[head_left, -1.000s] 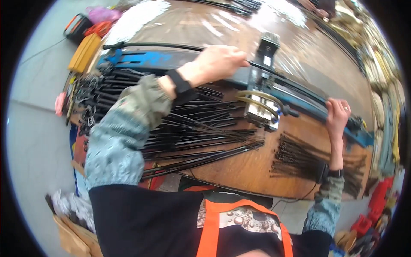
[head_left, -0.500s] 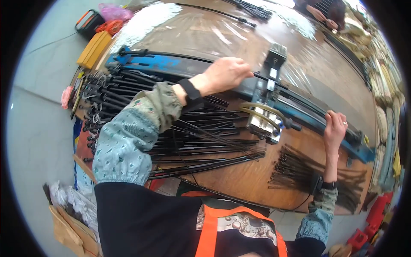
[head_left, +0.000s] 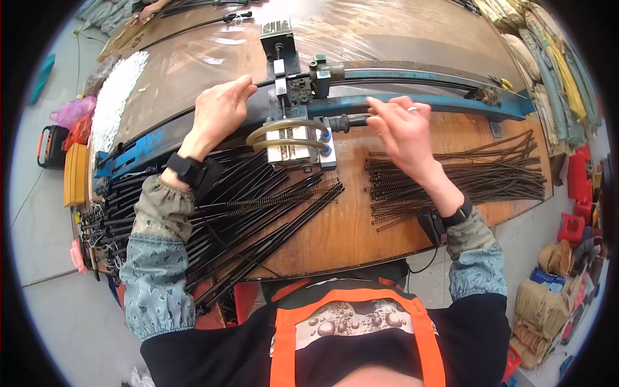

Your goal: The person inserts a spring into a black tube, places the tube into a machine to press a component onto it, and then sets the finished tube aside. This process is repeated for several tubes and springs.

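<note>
My left hand (head_left: 222, 109) is closed round a thin black rod (head_left: 263, 83), whose other end runs into a metal clamping device (head_left: 287, 145) with curved yellowish hoses. My right hand (head_left: 406, 129) has its fingers curled at a black handle (head_left: 354, 120) that sticks out from the device's right side; part of the handle is hidden behind the fingers. The device straddles a long blue rail (head_left: 438, 105) lying across the table. Below my left forearm lies a spread pile of black rods (head_left: 258, 219). Thin dark coil springs (head_left: 477, 174) form a bundle under my right hand.
The brown table (head_left: 309, 242) has clear plastic film and a white heap (head_left: 119, 106) on its far side. A yellow box (head_left: 75, 174) and a black case (head_left: 51, 145) stand at the left. Stacked cloth bundles (head_left: 548, 71) and red bins (head_left: 580, 174) line the right.
My right hand has come in from the rail's right part to the clamping device. My left hand stays on the black rod. The view has turned to the right.
</note>
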`<state>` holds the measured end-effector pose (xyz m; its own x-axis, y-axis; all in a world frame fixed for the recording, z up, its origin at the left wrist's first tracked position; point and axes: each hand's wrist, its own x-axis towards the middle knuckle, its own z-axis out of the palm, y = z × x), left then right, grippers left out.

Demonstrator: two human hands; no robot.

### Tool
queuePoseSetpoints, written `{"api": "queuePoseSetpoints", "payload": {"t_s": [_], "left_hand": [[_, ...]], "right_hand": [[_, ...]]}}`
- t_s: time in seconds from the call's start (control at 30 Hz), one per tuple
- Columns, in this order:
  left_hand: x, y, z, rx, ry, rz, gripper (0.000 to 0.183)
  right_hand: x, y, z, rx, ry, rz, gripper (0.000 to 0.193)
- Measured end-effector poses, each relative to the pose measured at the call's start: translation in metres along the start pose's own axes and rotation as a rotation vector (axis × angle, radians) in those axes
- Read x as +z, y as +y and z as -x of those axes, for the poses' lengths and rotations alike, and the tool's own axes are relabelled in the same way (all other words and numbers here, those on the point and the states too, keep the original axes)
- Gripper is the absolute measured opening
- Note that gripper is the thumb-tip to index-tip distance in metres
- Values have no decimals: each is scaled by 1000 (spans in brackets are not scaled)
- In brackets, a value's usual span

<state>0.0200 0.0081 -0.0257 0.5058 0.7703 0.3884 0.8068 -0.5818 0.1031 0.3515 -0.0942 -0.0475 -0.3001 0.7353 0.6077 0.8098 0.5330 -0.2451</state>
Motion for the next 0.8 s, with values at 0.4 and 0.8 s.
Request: {"api": "queuePoseSetpoints", "payload": {"t_s": [0.4,0.8], "left_hand": [[10,-7,-1,135,135,-31,17],[-89,6,136,3,119,-323,15]], "right_hand": [[24,-4,8,393,-177,-585,19],[68,-117,49,-195,-165,-119,25]]}}
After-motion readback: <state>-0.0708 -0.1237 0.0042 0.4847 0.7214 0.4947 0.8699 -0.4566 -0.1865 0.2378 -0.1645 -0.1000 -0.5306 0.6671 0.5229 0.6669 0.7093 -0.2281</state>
